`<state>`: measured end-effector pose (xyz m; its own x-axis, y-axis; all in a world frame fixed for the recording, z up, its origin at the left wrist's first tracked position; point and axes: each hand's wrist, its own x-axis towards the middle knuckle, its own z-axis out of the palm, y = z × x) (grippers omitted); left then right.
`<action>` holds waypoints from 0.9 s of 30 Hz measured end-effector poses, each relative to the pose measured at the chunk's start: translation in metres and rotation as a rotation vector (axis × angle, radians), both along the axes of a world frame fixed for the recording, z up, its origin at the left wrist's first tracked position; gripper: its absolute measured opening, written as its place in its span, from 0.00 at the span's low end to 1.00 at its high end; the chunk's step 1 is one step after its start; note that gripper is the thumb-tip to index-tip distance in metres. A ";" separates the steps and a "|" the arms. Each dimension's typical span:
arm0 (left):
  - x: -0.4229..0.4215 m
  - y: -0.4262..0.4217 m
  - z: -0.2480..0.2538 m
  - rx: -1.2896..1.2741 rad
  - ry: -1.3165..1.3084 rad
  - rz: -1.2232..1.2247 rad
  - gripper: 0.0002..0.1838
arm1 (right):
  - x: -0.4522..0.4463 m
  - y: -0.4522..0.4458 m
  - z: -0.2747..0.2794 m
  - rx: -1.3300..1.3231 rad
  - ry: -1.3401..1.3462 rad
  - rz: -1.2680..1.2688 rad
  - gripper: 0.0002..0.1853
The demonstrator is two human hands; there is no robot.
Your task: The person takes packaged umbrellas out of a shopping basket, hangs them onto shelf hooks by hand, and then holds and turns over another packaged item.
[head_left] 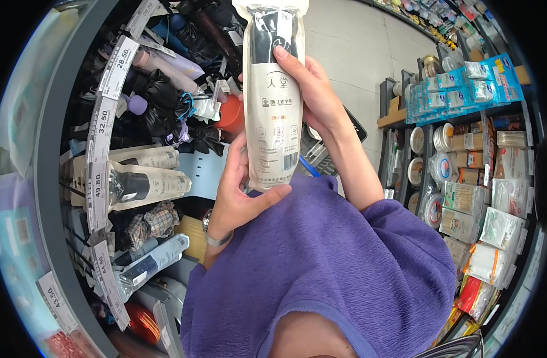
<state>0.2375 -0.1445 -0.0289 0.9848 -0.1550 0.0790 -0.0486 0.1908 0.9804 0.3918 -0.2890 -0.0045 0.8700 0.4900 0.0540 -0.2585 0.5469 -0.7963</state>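
A packaged umbrella is held upright in front of my chest. Its pouch is cream with Chinese lettering and a barcode, and black fabric shows through the clear top. My left hand grips the bottom end, thumb across the lower edge. Higher up, my right hand wraps round the right side with its thumb on the front. A silver watch is on my left wrist. To the left, similar packaged umbrellas hang from the rack.
Shelf strips with price tags edge the left rack, crowded with umbrellas and black-wrapped items. Across the tiled aisle, the right shelves hold blue packs and bagged toothpicks or skewers. A dark basket is partly hidden beyond my right arm.
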 end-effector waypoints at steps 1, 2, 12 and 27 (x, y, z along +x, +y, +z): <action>-0.001 0.000 0.001 0.001 0.001 0.003 0.54 | 0.000 0.000 -0.001 0.001 0.001 0.003 0.18; -0.002 0.000 0.002 0.016 0.018 0.015 0.53 | 0.001 0.000 -0.003 -0.009 -0.027 0.019 0.21; -0.004 -0.004 0.002 0.042 0.068 0.133 0.28 | 0.000 0.006 -0.016 -0.005 -0.014 -0.020 0.24; 0.001 -0.003 0.006 -0.067 0.142 0.164 0.19 | -0.005 0.006 -0.004 -0.041 0.087 -0.049 0.17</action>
<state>0.2384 -0.1474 -0.0230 0.9983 0.0094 -0.0577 0.0534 0.2571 0.9649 0.3866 -0.2829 -0.0090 0.8936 0.4470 -0.0419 -0.3016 0.5283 -0.7937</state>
